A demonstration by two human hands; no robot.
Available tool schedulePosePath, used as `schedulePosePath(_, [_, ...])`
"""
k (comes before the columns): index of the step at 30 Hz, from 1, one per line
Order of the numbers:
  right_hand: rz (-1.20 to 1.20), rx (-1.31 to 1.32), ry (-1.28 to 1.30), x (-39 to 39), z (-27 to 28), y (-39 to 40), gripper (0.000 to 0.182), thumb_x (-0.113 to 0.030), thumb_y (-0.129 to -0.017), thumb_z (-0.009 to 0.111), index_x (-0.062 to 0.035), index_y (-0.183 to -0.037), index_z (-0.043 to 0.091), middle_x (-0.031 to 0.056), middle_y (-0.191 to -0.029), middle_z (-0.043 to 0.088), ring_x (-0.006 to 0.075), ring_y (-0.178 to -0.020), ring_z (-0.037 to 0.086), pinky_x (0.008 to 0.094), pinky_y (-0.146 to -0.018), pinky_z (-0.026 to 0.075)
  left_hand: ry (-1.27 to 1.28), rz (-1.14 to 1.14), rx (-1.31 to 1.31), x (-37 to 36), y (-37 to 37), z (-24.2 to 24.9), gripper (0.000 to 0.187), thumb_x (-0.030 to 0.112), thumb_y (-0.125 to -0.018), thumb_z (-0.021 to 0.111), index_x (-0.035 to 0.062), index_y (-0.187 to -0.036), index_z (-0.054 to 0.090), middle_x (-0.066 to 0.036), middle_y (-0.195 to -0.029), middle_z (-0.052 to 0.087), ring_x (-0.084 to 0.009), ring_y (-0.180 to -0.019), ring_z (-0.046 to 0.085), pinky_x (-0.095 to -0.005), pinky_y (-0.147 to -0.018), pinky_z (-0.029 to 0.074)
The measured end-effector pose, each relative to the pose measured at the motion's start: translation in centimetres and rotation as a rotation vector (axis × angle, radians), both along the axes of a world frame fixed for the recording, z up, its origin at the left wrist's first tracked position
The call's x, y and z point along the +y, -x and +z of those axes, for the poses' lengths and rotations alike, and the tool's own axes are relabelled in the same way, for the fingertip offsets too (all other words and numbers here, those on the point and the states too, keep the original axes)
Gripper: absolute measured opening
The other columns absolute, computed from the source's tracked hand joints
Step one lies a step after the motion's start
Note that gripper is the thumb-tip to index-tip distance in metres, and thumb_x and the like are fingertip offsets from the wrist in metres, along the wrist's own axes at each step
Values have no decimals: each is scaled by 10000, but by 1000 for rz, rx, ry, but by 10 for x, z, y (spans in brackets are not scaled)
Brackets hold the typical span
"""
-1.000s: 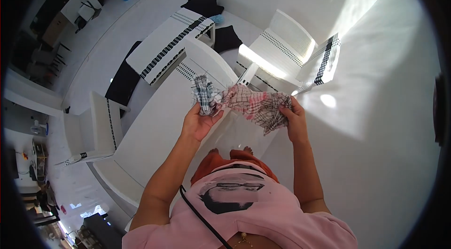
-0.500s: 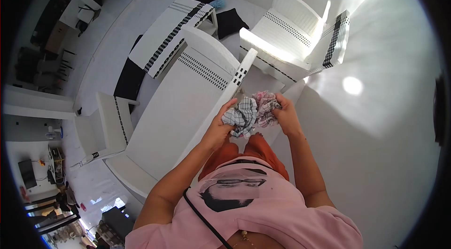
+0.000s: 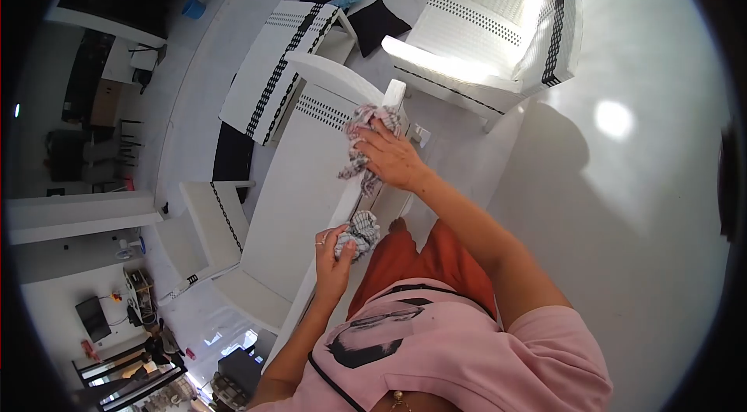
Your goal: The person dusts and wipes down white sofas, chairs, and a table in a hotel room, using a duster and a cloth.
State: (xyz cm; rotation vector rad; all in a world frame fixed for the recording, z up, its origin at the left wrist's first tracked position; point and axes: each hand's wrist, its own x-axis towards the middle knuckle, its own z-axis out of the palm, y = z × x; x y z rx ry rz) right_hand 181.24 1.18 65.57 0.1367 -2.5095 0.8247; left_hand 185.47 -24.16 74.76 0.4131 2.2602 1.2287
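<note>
My right hand (image 3: 391, 157) presses a crumpled pink checked cloth (image 3: 366, 122) against the top edge of the white sofa's backrest, near its black-patterned end. The fingers lie over the cloth, and part of it hangs loose below them. Lower down, my left hand (image 3: 333, 256) is closed around a bunched white-and-dark checked cloth (image 3: 359, 236) beside the same backrest. A ring shows on one left finger. The white sofa (image 3: 280, 202) has a long pale seat with a dark dashed band near its far end.
A white woven armchair (image 3: 467, 31) stands at the upper right by the wall. Beyond the sofa is a white table (image 3: 268, 62) with black trim. Black cushions (image 3: 379, 26) lie on the floor near it. Another white armchair (image 3: 206, 221) stands at the left.
My hands have moved apart. The right has carried the pink cloth leftward onto the backrest; the left has come down and leftward with the checked cloth. The view has shifted slightly.
</note>
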Motion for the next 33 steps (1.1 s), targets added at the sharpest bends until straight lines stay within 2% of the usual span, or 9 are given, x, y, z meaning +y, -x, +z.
schedulePosePath(2, [-267,-57,57,37,9,24,414,-120,-770,685,-115,-1171,587,56,-1369,466,343,-1397,297,477,-1047,373,139,-37,288,-15,1,11,419,-42,-830,559,26,-1243,575,-175,-1249,487,-303,-1179,464,-338,-982,396])
schedulePosePath(6, [-294,-128,154,-3,9,22,416,-120,-761,689,-116,-1166,590,59,-1366,467,337,-1398,308,482,-1034,384,262,-173,542,-53,0,-6,444,-51,-825,554,37,-1260,574,-204,-1296,458,-395,-1261,409,-405,-1027,363])
schedulePosePath(10, [100,66,14,-104,-4,-47,397,-102,-747,674,-129,-1137,601,61,-1392,454,341,-1415,286,502,-1011,407,384,-419,706,-92,-4,-34,483,-74,-802,551,43,-1271,576,-215,-1355,442,-442,-1312,364,-493,-1050,328])
schedulePosePath(13, [62,-8,-21,-67,-6,-32,388,-98,-751,660,-137,-1133,602,59,-1406,446,350,-1404,306,482,-1037,393,400,-569,754,-109,4,-48,500,-71,-804,554,56,-1287,572,-211,-1419,407,-456,-1346,332,-545,-1059,306])
schedulePosePath(18, [-477,38,22,5,3,25,405,-65,-791,609,-93,-1194,574,148,-1435,403,386,-1331,401,445,-1040,401,255,-712,748,-83,29,-55,553,-57,-811,554,81,-1346,532,-210,-1496,351,-471,-1371,304,-585,-1069,281])
schedulePosePath(21, [-634,103,578,-35,-10,24,449,-25,-831,561,-40,-1278,521,214,-1439,399,400,-1288,446,403,-1036,407,221,-721,695,-61,40,-44,607,-72,-791,548,72,-1378,493,-228,-1493,349,-484,-1368,302,-587,-1072,276])
schedulePosePath(25, [-537,-51,886,-142,-29,-44,594,-2,-866,528,41,-1432,352,237,-1449,419,340,-1339,431,337,-1088,344,236,-684,611,-44,46,-41,702,-100,-749,544,46,-1424,417,-257,-1488,342,-501,-1368,288,-583,-1082,264])
schedulePosePath(27, [-447,-185,1363,-163,-18,-66,643,5,-857,532,43,-1458,305,227,-1480,387,309,-1379,383,331,-1112,300,217,-704,690,-35,48,-46,781,-119,-711,558,28,-1452,359,-280,-1483,334,-509,-1367,278,-569,-1095,253])
schedulePosePath(33, [-653,187,1140,-91,-35,10,633,-66,-872,516,27,-1458,294,265,-1424,422,396,-1311,433,369,-1085,334,343,-797,793,28,64,-51,733,-124,-736,519,18,-1442,383,-215,-1496,366,-469,-1391,280,-582,-1097,238])
